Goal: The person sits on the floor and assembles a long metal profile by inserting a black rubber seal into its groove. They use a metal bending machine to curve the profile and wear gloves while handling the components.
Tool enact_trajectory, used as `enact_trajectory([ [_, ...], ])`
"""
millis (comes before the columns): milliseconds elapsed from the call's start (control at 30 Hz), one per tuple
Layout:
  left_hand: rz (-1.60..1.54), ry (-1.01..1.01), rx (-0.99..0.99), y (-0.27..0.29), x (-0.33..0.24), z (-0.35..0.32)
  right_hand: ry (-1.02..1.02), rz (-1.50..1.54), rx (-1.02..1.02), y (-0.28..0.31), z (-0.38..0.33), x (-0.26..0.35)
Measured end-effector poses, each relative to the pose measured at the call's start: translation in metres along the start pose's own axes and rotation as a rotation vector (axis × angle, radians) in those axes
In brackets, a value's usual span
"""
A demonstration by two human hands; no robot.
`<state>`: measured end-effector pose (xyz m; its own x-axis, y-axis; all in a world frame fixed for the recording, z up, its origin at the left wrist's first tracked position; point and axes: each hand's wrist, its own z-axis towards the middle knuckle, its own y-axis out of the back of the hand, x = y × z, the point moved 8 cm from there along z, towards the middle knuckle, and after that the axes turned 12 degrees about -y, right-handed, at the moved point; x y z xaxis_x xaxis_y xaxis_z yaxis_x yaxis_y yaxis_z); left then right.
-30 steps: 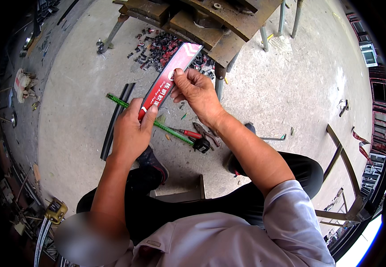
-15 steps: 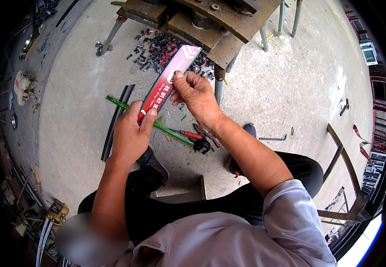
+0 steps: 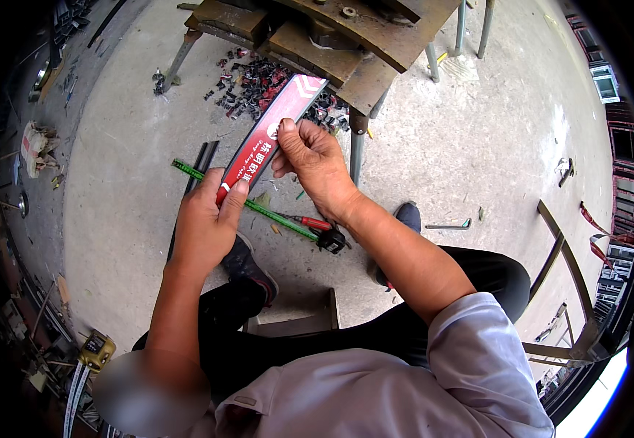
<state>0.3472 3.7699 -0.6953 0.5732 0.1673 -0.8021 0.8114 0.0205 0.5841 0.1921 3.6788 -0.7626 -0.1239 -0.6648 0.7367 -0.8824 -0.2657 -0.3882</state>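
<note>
A long red flat pack (image 3: 269, 135) is held slantwise at upper centre of the frame; its contents cannot be told. Its lower end is pinched by the left hand (image 3: 207, 219), fingers closed around it. Its middle is gripped by the right hand (image 3: 315, 164), thumb pressed on top. A green rod (image 3: 258, 210) lies on the concrete floor (image 3: 441, 146) beneath.

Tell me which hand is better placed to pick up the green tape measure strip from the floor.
Left, probably. The left hand holds the lower end of the red strip right above the green tape; the right hand grips higher up, further from it.
</note>
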Motion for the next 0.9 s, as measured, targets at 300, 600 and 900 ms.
enact_trajectory([
  [300,0.081,-0.028,0.021,-0.002,-0.012,-0.003,0.037,0.015,0.013,0.003,0.001,-0.007],
  [600,0.154,-0.084,-0.016,-0.011,-0.02,0.006,0.035,0.056,-0.044,0.011,0.003,0.0],
  [900,0.204,-0.099,-0.053,-0.014,-0.026,0.009,0.024,0.059,-0.071,0.011,0.0,0.002],
])
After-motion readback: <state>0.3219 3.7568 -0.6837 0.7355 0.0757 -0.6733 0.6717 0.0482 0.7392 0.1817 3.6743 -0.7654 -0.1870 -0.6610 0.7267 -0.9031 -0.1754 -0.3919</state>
